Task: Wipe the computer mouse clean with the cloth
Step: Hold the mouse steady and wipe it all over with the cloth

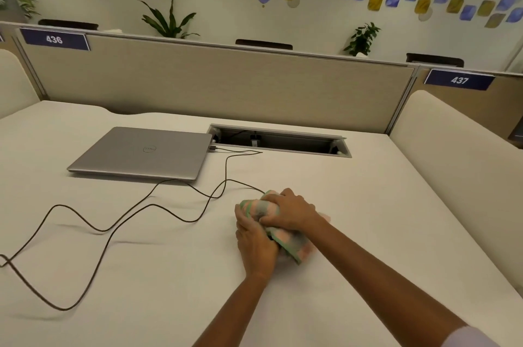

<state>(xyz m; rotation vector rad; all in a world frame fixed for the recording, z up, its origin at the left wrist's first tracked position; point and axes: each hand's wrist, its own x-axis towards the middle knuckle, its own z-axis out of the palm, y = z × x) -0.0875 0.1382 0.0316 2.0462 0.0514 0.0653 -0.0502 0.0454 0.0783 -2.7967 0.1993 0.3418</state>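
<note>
White tabletop (368, 205); left hand (254, 242) and right hand (291, 212), fingers curled tight around cloth (288, 242) wrapping hidden mouse beside laptop (141, 152). Best rubbed firmly, cable (169, 210) slack.

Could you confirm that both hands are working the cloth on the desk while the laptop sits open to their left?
Not quite: the laptop is closed, lid down, as the head view shows. The rest holds: the left hand and right hand both grip the cloth on the desk, with the laptop to their left.
</note>
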